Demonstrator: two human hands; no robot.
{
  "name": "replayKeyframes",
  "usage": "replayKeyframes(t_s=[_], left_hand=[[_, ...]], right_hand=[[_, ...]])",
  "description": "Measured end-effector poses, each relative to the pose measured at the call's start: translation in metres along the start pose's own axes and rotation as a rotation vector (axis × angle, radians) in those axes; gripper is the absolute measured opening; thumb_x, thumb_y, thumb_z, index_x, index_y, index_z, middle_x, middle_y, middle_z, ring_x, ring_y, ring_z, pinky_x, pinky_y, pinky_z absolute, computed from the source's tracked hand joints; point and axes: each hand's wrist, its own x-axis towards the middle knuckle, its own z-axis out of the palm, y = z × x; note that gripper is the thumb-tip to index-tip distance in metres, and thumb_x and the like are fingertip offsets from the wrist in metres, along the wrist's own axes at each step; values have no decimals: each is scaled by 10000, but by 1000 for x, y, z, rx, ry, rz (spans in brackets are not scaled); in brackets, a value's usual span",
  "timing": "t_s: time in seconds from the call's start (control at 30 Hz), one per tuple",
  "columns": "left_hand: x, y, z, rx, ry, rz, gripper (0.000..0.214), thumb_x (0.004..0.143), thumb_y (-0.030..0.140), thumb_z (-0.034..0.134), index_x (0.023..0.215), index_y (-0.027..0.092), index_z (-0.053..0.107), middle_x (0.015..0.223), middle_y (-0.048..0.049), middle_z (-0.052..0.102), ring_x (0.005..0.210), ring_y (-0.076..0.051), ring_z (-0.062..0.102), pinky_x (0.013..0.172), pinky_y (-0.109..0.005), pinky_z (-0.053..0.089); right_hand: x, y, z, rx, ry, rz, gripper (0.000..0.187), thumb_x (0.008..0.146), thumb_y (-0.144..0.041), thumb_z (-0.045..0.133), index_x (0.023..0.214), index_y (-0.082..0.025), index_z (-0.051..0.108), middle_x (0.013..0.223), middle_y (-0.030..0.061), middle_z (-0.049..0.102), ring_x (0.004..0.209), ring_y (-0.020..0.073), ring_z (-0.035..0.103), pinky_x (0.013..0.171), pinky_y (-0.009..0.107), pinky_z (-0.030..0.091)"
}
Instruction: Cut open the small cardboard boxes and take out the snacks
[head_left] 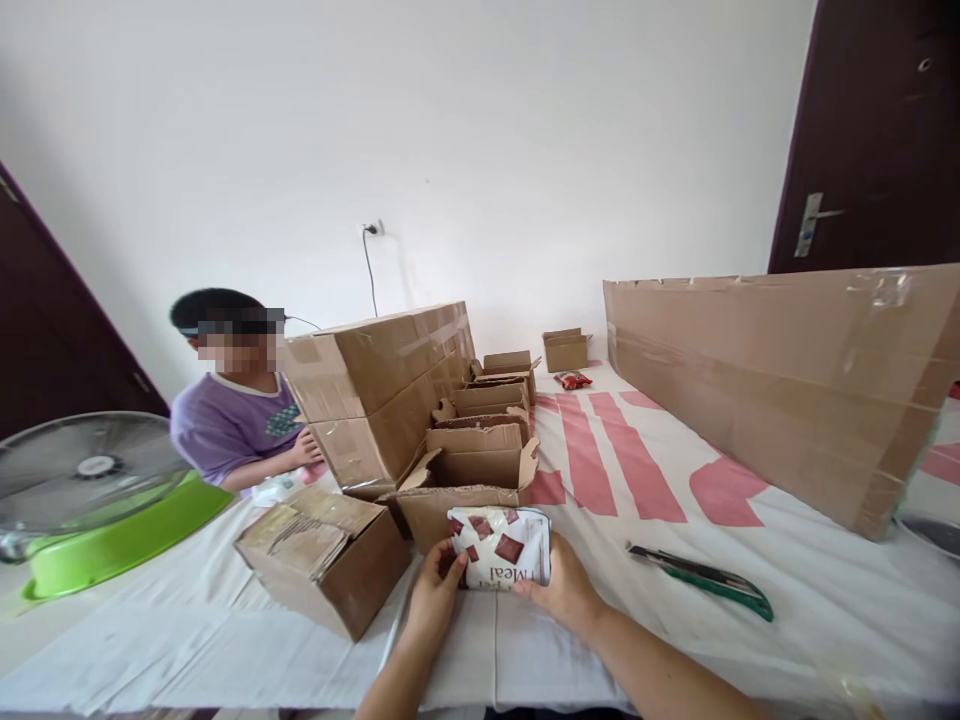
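Note:
Between my two hands is a white food pouch [501,545] with brown squares and the printed word "Meal", which looks upside down. My left hand [439,580] grips its left edge, thumb on the front. On the other side my right hand [562,580] closes on the right edge, thumb near the lower corner. Just beyond the pouch stands an open cardboard box [469,490], the nearest in a row of several open boxes. Left of my left hand sits a cardboard box with its top flaps folded over [330,550].
A green-handled utility knife [705,578] lies at the right. Large cardboard walls [750,390] rise behind it, and stacked cartons [390,390] stand left. A red packet [573,380] lies near a small far box [566,350]. A person in purple [232,420] sits beside a fan [97,470].

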Motion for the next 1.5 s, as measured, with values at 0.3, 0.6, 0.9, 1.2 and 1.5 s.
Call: replayKeyframes(t_s=[0.3,0.6,0.9,1.2,1.5], left_hand=[[-36,19,-3,353,296,472,467,833,399,632,1212,183,465,1262,-171,503,1239,-343,480,1044,-558,390],[-47,31,3,814,335,420,261,852,304,606,1093,208,634,1314,-161,467,1166,-352,486,977,-525,403],[-33,13,6,754,262,290,361,888,336,551,1193,147,593,1276,-187,451,1186,-365,450,972,-515,435],[-5,31,18,822,115,207,347,874,268,600,1200,151,597,1243,-169,445,1150,-344,442,976,-474,427],[45,43,49,856,95,118,360,888,291,587,1225,164,592,1283,-185,459,1140,-355,454,867,-445,459]], right_hand=[[-5,-2,2,-200,16,118,596,602,-253,820,1156,-192,610,1096,128,630,1056,360,611,943,497,485],[-10,2,3,20,-329,-120,758,671,-153,745,1373,-238,472,1380,129,496,1195,277,559,963,417,501],[-11,-1,8,-215,-216,-101,264,706,-58,671,936,-187,665,1058,75,627,1004,217,618,920,343,487],[-11,0,13,-301,-255,-90,177,706,-86,702,851,-186,680,1024,63,616,1007,211,584,926,321,459],[-10,-2,13,-324,-283,-87,150,733,-126,698,871,-184,686,1026,60,601,1012,205,554,939,311,440]])
